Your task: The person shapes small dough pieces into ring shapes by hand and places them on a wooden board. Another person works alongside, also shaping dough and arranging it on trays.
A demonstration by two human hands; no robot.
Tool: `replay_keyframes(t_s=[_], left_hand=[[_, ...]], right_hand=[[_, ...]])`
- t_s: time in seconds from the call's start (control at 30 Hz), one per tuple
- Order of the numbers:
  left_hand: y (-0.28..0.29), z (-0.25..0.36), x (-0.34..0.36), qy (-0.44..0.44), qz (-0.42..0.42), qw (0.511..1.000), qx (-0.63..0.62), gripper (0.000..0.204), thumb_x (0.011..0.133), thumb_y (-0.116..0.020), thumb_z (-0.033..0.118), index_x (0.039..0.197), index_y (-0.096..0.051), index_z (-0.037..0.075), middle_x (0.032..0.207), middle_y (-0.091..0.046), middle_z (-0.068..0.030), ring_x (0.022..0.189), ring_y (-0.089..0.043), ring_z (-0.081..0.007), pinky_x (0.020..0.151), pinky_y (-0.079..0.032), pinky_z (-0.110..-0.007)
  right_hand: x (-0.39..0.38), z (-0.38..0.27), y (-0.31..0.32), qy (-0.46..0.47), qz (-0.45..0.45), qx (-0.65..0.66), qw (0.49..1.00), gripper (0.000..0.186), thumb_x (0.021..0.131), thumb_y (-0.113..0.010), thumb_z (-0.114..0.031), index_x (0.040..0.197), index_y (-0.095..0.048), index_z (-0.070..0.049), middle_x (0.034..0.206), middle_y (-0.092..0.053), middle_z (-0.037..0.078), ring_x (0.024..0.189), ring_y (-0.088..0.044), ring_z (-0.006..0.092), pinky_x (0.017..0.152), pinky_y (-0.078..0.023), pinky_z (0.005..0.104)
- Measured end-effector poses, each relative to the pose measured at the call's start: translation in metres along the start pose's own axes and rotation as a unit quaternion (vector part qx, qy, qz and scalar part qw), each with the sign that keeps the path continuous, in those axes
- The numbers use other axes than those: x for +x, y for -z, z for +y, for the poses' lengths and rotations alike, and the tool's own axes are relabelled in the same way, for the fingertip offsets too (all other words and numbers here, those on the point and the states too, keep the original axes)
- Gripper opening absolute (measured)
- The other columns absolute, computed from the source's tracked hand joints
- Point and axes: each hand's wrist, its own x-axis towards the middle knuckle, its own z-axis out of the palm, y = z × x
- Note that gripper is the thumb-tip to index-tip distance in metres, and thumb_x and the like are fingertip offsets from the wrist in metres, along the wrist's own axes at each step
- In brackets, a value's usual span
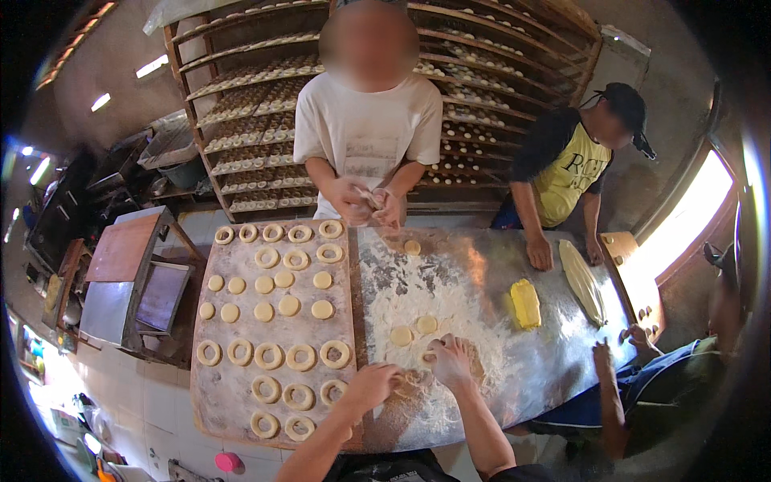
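Both my hands are down at the near edge of the bench (554, 337), on its floured patch. My left hand (373, 384) is curled over a piece of dough (409, 382) right at the seam where the wooden board (221, 394) meets the metal top; the fingers are bent round it, though I cannot tell how firmly they grip. My right hand (450, 360) is just beside it, fingers half closed and pressing on the same dough, with its fingertips toward two flat dough discs (414, 330) that lie in the flour just beyond.

The wooden board takes up the left part of the bench. On it, dough rings (271, 354) sit in rows along the near and far ends, and plain round discs (265, 308) fill the middle rows.

At the far edge, a person in a white shirt (367, 120) holds a bit of dough between both hands. At the far right corner, a person in a yellow and black shirt (566, 165) leans both hands on the bench beside a long pale strip of dough (582, 281). A yellow block (526, 303) lies right of the flour. A third person's hand (604, 353) rests at the near right edge. Racks of trays (257, 153) stand behind.
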Motion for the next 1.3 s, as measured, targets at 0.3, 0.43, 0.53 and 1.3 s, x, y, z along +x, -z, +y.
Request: replay_keyframes(t_s=[0.3, 0.43, 0.53, 1.3], left_hand=[[-0.044, 0.069, 0.010, 0.131, 0.200, 0.967, -0.086, 0.033, 0.093, -0.071, 0.020, 0.121, -0.065, 0.004, 0.097, -0.070, -0.0171, 0.091, -0.070, -0.0293, 0.078, -0.056, -0.039], [-0.019, 0.102, -0.004, 0.142, 0.202, 0.921, -0.300, 0.033, 0.089, -0.078, 0.025, 0.111, -0.072, 0.001, 0.091, -0.076, -0.0107, 0.083, -0.074, -0.0160, 0.076, -0.058, -0.028], [-0.008, 0.111, -0.017, 0.151, 0.196, 0.939, -0.239, 0.028, 0.087, -0.076, 0.014, 0.111, -0.069, 0.002, 0.096, -0.074, -0.0090, 0.085, -0.073, -0.0192, 0.075, -0.058, -0.032], [0.046, -0.002, -0.150, 0.065, 0.434, 0.896, -0.074, 0.026, 0.108, -0.043, 0.026, 0.121, -0.051, 0.005, 0.069, -0.063, -0.0120, 0.060, -0.066, -0.0340, 0.055, -0.050, -0.043]], right_hand=[[-0.011, 0.014, 0.023, -0.042, -0.089, 0.522, 0.847, 0.035, 0.086, -0.068, 0.004, 0.112, -0.048, -0.007, 0.101, -0.061, 0.011, 0.090, -0.069, 0.0244, 0.074, -0.055, 0.0371], [-0.023, 0.001, 0.048, -0.009, -0.145, 0.621, 0.770, 0.046, 0.084, -0.073, 0.005, 0.114, -0.041, -0.008, 0.102, -0.059, 0.010, 0.094, -0.065, 0.0171, 0.078, -0.054, 0.0303], [-0.019, -0.020, 0.057, 0.080, -0.086, 0.538, 0.835, 0.048, 0.084, -0.072, 0.003, 0.118, -0.040, -0.007, 0.103, -0.059, 0.010, 0.093, -0.064, 0.0183, 0.082, -0.054, 0.0320], [-0.041, -0.230, -0.013, 0.173, -0.238, 0.653, 0.697, 0.070, 0.099, -0.058, -0.044, 0.150, -0.032, -0.004, 0.098, -0.066, 0.008, 0.077, -0.060, 0.0133, 0.066, -0.046, 0.0254]])
